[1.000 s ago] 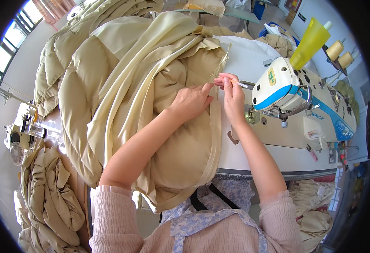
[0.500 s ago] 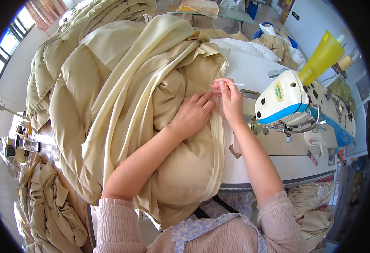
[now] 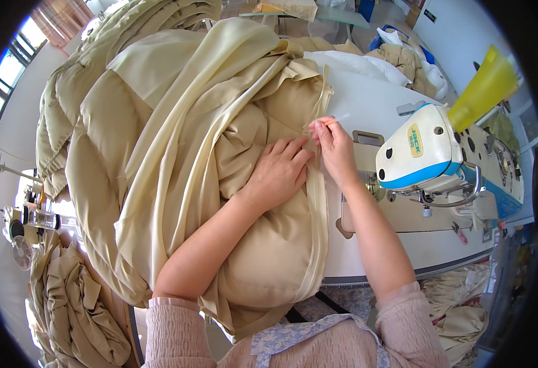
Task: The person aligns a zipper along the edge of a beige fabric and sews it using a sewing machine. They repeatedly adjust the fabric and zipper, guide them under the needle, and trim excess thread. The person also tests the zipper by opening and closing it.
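A beige padded garment (image 3: 244, 147) lies heaped over the sewing table, its pale lining and a long zipper edge (image 3: 318, 239) turned towards the right. On the fabric beside this edge lies my left hand (image 3: 281, 165), palm down with fingers lightly spread. My right hand (image 3: 333, 141) is closed in a pinch just right of it, at the garment's edge. A thin, whitish, see-through stick (image 3: 343, 116) juts from its fingers; the tip is hidden and I cannot make out its exact kind.
A white and blue sewing machine (image 3: 416, 147) stands to the right, with a yellow cone (image 3: 483, 86) above it. Small pink-handled snips (image 3: 459, 234) lie on the white tabletop (image 3: 348, 257). More beige fabric (image 3: 76, 306) hangs at the lower left.
My right hand stays at the zipper edge, and the stick in it has tilted more upward. My left hand remains on the fabric. The whole view has shifted slightly.
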Demonstrator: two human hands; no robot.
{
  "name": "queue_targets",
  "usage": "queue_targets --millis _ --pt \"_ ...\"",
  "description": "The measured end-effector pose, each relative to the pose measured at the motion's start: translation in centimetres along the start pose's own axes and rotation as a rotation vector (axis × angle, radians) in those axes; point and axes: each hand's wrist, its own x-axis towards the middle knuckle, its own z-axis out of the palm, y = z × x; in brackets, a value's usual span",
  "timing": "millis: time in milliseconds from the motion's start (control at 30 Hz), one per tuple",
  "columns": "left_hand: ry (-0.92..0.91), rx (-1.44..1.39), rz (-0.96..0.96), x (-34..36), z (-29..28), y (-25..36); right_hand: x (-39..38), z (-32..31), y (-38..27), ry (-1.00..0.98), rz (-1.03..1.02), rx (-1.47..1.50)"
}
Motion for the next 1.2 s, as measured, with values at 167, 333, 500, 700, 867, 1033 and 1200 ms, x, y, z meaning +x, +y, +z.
queue_targets --millis 167,333,500,700,867,1033,1200 --pt "-0.02 0.001 -0.005 0.1 -0.3 0.1 0.1 -0.1 0.0 -0.027 0.002 -0.028" --pt "-0.02 0.011 -0.006 0.3 -0.1 0.2 0.1 -0.1 0.5 -0.034 -0.031 -0.053" --pt "0.006 -0.005 0.003 0.2 -0.1 0.2 -0.1 0.0 -0.1 -0.037 0.002 -0.003" --pt "0.053 -0.167 -0.127 0.5 -0.1 -0.1 -1.7 -0.9 -1.1 0.051 -0.043 0.083" --pt "0.127 -0.246 -0.325 1.5 -0.5 -1.1 -8.6 -3.1 -6.5 -0.058 -0.009 0.188" --pt "-0.087 -0.053 -0.371 5.4 -0.3 -3.4 -17.5 -11.5 -9.4 0.064 0.028 0.038" --pt "-0.226 -0.012 -0.366 8.1 -0.6 -3.6 -23.9 -22.5 -7.4 0.429 0.096 -0.216"
